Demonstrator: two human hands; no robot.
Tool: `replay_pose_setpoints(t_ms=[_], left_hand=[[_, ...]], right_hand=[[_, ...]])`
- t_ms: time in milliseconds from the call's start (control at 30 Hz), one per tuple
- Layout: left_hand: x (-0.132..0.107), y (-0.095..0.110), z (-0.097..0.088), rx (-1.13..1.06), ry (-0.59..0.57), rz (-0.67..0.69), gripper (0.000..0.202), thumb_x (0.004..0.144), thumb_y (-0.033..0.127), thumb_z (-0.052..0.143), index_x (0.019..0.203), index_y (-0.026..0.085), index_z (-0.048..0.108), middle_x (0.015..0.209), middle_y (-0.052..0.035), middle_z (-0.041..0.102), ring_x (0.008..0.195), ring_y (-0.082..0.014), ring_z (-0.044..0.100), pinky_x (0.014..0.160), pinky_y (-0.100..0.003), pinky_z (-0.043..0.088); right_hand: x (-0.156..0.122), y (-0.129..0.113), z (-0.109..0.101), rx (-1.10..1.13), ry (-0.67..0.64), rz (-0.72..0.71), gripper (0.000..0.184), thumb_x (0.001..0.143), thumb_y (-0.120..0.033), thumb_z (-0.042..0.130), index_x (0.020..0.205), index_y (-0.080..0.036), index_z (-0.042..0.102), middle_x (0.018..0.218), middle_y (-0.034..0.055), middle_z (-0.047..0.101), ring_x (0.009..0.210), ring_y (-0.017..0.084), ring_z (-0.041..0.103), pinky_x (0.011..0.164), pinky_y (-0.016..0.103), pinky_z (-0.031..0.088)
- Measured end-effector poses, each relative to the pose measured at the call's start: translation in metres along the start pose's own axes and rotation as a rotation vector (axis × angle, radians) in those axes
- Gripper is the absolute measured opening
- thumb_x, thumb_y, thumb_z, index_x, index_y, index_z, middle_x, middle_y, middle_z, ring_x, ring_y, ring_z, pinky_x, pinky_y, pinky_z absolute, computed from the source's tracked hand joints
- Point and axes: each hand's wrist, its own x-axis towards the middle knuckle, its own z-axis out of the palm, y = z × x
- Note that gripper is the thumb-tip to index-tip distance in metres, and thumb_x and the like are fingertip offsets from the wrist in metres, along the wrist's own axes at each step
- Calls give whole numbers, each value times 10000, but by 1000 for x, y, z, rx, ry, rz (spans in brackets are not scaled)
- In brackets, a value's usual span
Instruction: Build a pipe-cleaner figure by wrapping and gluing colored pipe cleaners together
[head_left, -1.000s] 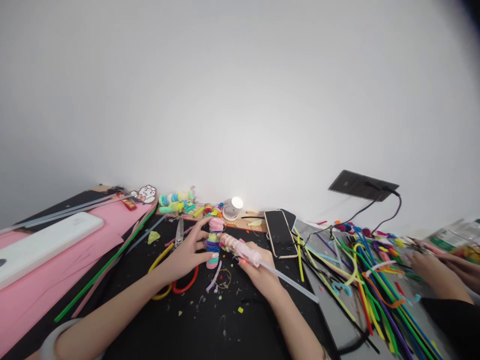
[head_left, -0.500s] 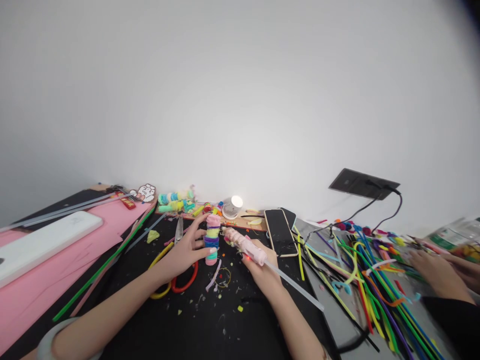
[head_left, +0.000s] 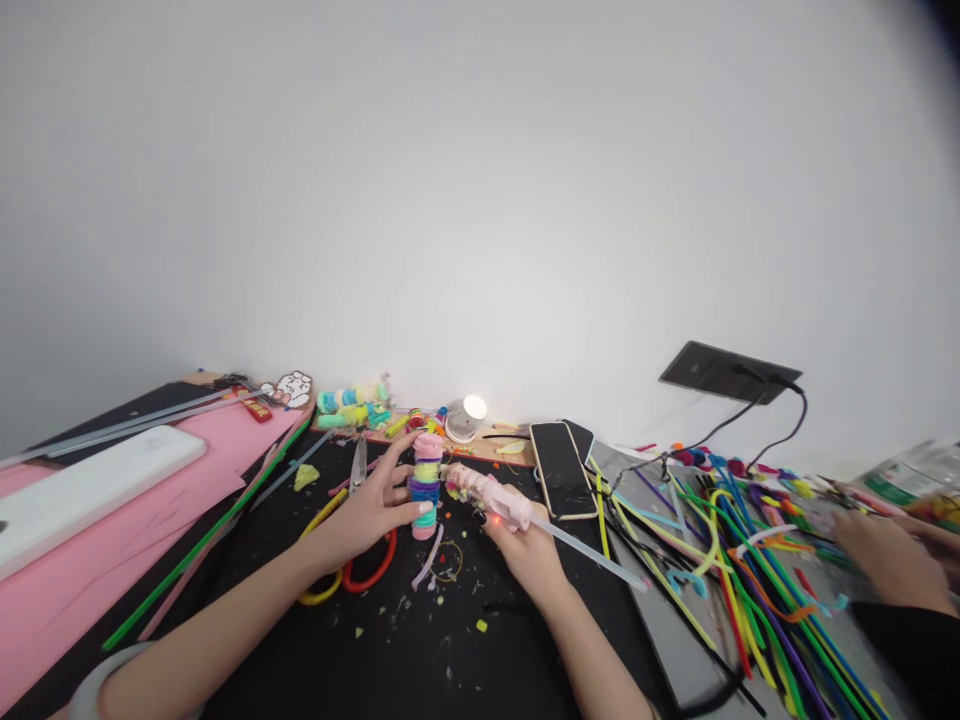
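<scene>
My left hand [head_left: 367, 510] grips an upright stack of coiled pipe-cleaner discs [head_left: 426, 482] in pink, yellow, purple and teal, standing on the black tabletop [head_left: 420, 650]. In my right hand [head_left: 529, 550] I hold a pink hot-glue gun [head_left: 491, 497] with a red light lit and a clear glue stick [head_left: 592, 556] trailing from its back. The gun's nozzle points left and sits just right of the stack's upper half.
Red and yellow loops [head_left: 352, 575] and scissors [head_left: 359, 464] lie by my left hand. A phone [head_left: 558, 468], a small lit lamp [head_left: 466, 416] and finished coils [head_left: 352, 402] sit behind. Pink paper [head_left: 112, 540] is left; a pipe-cleaner pile [head_left: 742, 570] and another person's hand [head_left: 889, 560] are right.
The glue gun's nozzle drew back slightly from the stack and the stack now stands more upright. The other person's hand shifted a little to the right.
</scene>
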Motion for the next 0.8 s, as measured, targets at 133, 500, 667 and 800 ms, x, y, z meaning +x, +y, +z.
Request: replay_pose_setpoints(t_ms=[133, 500, 667, 800], left_hand=[[1, -1, -1, -8, -13, 9, 849, 805, 224, 645, 1449, 354, 108, 1275, -102, 523, 1036, -224, 620, 960, -442, 437], [-2, 2, 1, -16, -22, 17, 844, 799, 234, 651, 1445, 350, 120, 1276, -98, 538, 1038, -229, 625, 950, -437, 447], [0, 1, 1, -16, -10, 12, 853, 788, 235, 662, 1442, 348, 127, 1271, -99, 539, 1054, -236, 618, 952, -436, 446], [1, -1, -1, 15, 2, 30, 845, 784, 240, 659, 1444, 344, 141, 1265, -102, 542, 1018, -227, 632, 945, -437, 447]], right_hand=[[0, 2, 0, -31, 0, -11, 79, 809, -245, 569, 786, -187, 618, 705, -1, 610, 617, 139, 554, 610, 223, 442], [-1, 7, 1, -54, 8, -11, 101, 811, -255, 571, 746, -190, 611, 730, 8, 633, 630, 144, 564, 610, 229, 460], [-1, 6, 1, -75, -11, -11, 96, 814, -262, 569, 790, -194, 633, 713, 2, 628, 612, 145, 555, 595, 233, 451], [0, 4, 0, -90, -25, -10, 103, 821, -276, 564, 779, -199, 618, 708, -1, 619, 615, 147, 557, 597, 231, 442]])
